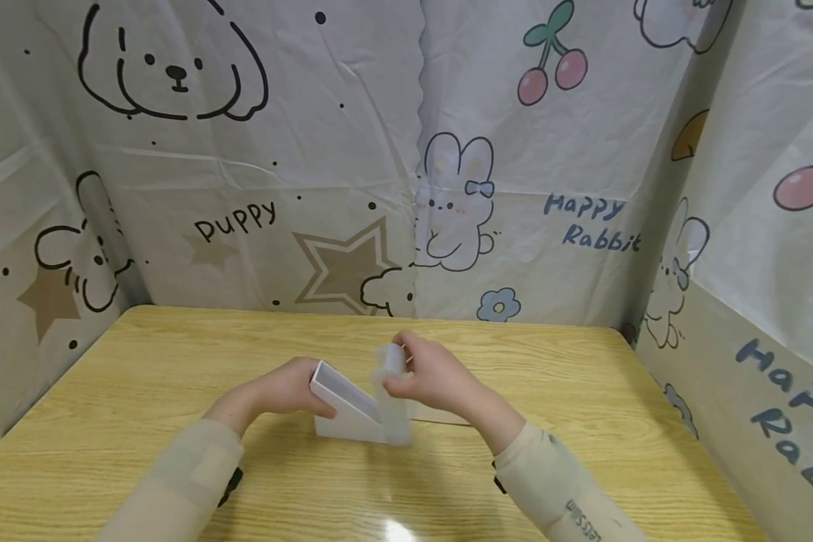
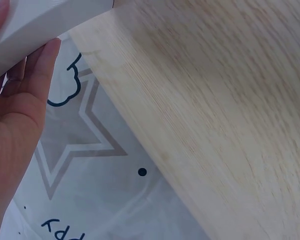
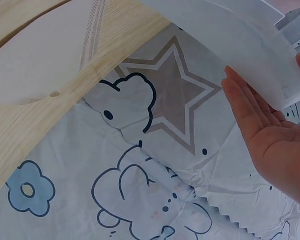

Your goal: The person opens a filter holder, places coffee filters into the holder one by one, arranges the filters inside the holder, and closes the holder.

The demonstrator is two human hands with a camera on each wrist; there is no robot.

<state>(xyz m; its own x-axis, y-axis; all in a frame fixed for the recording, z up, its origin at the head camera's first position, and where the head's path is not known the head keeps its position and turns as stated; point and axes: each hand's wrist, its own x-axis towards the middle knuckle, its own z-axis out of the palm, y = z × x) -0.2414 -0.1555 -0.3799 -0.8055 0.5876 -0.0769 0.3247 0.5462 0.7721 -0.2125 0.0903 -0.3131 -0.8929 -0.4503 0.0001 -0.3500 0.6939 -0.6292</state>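
My left hand (image 1: pixel 291 388) grips a white box (image 1: pixel 345 421) with a slanted open top by its left end, thumb along the near side. In the left wrist view the fingers lie under the white box (image 2: pixel 45 25). Between the thumb and fingers of my right hand (image 1: pixel 436 373) is a translucent whitish piece (image 1: pixel 394 410), upright against the box's right end; its kind I cannot tell. The right wrist view shows this whitish piece (image 3: pixel 239 45) as a curved, frosted sheet running towards the box. The box's inside is mostly hidden.
A flat white coffee filter paper (image 3: pixel 45 55) with a crimped edge lies on the wooden table (image 1: pixel 176 354), partly behind my right hand in the head view. Printed cloth (image 1: pixel 244 165) hangs behind the table and along both sides.
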